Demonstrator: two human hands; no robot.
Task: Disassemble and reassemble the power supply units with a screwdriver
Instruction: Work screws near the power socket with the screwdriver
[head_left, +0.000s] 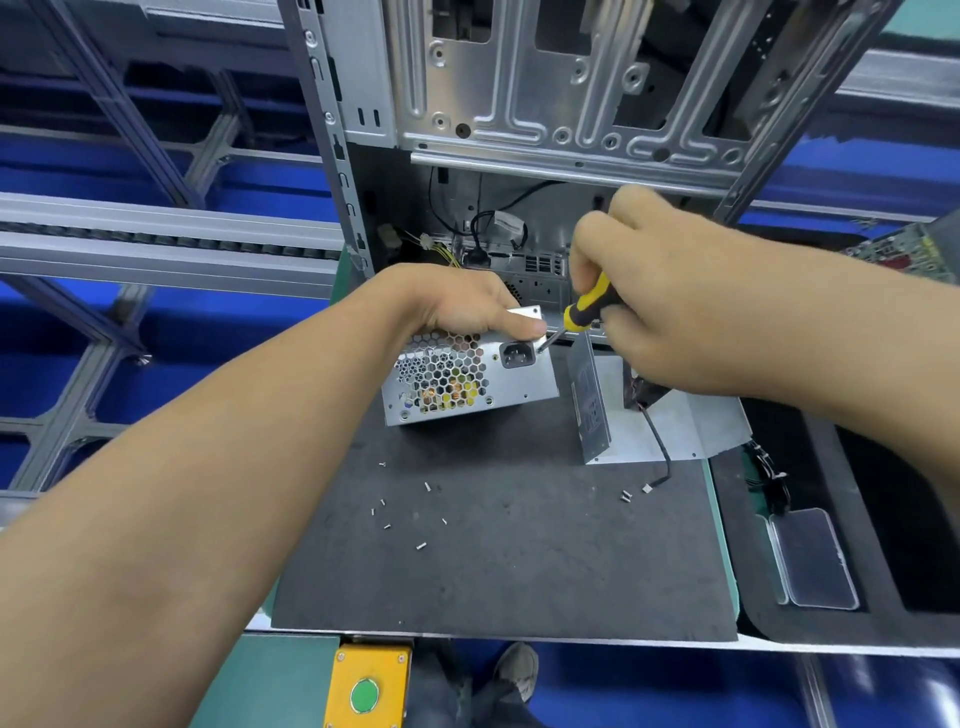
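A silver power supply unit (467, 374) with a honeycomb grille and a black mains socket stands on the dark mat (509, 545). My left hand (462, 304) grips its top edge, thumb lying along the rim. My right hand (654, 296) holds a yellow-and-black screwdriver (584, 309); its tip touches the unit's face just right of the socket. To the right lies the removed metal cover (670, 421) with a black cable trailing from it. Several loose screws (410, 514) are scattered on the mat.
An open silver computer case (545, 104) stands upright behind the mat. A metal tray (813, 558) sits in a black foam holder on the right. A circuit board (909, 254) shows at far right. A yellow box with a green button (366, 691) is at the bench front.
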